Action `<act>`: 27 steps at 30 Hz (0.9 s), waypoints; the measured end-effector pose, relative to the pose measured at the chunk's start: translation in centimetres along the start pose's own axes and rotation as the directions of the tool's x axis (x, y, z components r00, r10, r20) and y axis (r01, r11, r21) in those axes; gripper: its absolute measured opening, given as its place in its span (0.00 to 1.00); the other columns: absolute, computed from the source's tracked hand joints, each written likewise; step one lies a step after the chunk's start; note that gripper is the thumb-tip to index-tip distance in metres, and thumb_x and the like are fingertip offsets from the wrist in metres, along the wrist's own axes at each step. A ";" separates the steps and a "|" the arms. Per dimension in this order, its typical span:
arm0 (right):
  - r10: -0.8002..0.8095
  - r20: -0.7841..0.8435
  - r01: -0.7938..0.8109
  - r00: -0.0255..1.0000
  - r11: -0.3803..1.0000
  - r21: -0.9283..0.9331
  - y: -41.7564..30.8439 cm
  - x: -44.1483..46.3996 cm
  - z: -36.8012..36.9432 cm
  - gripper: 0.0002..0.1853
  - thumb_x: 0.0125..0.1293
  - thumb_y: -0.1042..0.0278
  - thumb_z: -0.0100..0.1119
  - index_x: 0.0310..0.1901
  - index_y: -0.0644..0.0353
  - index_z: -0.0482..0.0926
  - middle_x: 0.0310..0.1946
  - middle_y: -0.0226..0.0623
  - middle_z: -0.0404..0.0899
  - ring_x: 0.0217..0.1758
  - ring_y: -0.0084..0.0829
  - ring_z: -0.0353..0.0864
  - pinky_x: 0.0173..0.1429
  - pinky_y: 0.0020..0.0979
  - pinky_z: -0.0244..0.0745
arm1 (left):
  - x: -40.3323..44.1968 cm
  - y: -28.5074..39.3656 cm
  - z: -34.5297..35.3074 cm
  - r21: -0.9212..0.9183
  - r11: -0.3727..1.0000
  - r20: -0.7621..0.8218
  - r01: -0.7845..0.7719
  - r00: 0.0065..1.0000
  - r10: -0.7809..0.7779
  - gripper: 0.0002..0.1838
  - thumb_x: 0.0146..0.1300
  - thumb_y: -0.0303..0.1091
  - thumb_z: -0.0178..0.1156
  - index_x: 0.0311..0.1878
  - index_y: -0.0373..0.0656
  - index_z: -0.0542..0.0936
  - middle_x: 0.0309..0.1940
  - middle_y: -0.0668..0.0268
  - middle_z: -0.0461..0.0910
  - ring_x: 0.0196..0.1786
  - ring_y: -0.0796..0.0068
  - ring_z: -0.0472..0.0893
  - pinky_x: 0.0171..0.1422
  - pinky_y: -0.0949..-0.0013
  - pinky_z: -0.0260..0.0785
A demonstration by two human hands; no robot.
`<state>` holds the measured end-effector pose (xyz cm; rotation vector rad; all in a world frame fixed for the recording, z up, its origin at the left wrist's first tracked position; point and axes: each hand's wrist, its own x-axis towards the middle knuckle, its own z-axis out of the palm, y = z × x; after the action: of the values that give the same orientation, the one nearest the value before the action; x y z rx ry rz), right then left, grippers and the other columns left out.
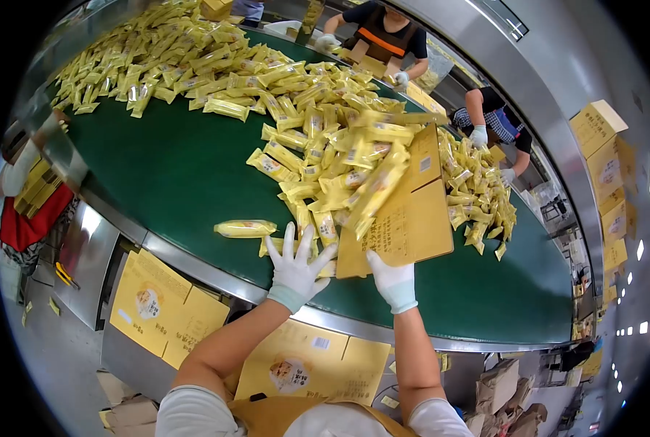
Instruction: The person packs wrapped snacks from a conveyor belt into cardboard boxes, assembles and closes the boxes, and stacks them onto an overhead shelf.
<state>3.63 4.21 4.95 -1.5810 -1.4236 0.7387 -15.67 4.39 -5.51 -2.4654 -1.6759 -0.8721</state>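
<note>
My right hand (393, 282), in a white glove, grips the lower edge of a yellow cardboard box (412, 226), with the thumb on its printed face. The box is tilted on the green belt. Several yellow wrapped packets (379, 186) are blurred at its left side; whether they are inside or outside it I cannot tell. My left hand (296, 273), also gloved, has its fingers spread over the near edge of the packet pile, touching or just above some packets. One loose packet (245, 229) lies just left of its fingertips.
A large heap of packets (194, 65) covers the far belt (143, 182). Flat cartons (150, 302) rest below the metal rim, and another box (296, 364) is against my apron. Two co-workers' gloved hands (479, 135) work across the belt. Stacked boxes (605, 167) stand right.
</note>
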 end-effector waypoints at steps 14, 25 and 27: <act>-0.236 0.063 0.243 0.970 0.961 -0.130 -4.2 -11.3 -6.7 0.12 0.64 0.77 0.63 0.49 0.68 0.83 0.45 0.45 0.87 0.47 0.39 0.88 0.50 0.36 0.80 | -1.6 -0.4 -2.5 0.007 0.976 0.137 0.216 0.967 -0.215 0.52 0.46 0.64 0.73 0.77 0.77 0.62 0.82 0.53 0.46 0.82 0.34 0.43 0.70 0.12 0.34; -0.165 0.081 0.182 0.983 0.944 -0.277 2.0 -17.4 -2.8 0.18 0.64 0.77 0.62 0.56 0.67 0.79 0.51 0.50 0.83 0.55 0.49 0.82 0.60 0.41 0.76 | -2.3 1.0 -2.8 0.017 0.984 0.228 0.180 0.957 -0.179 0.49 0.49 0.68 0.70 0.76 0.85 0.60 0.82 0.52 0.45 0.81 0.33 0.42 0.69 0.12 0.37; -0.182 0.209 0.237 0.961 0.929 -0.284 -0.4 -15.8 0.1 0.21 0.63 0.75 0.62 0.59 0.67 0.78 0.45 0.54 0.84 0.48 0.55 0.83 0.54 0.45 0.78 | -2.1 0.9 -3.0 0.029 0.979 0.217 0.204 0.954 -0.205 0.48 0.51 0.67 0.70 0.76 0.85 0.61 0.82 0.53 0.47 0.82 0.34 0.43 0.69 0.12 0.38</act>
<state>0.62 -11.26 3.42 -1.5867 -1.8827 0.5621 -16.71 1.27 -3.66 -2.4966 -2.0314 -0.6253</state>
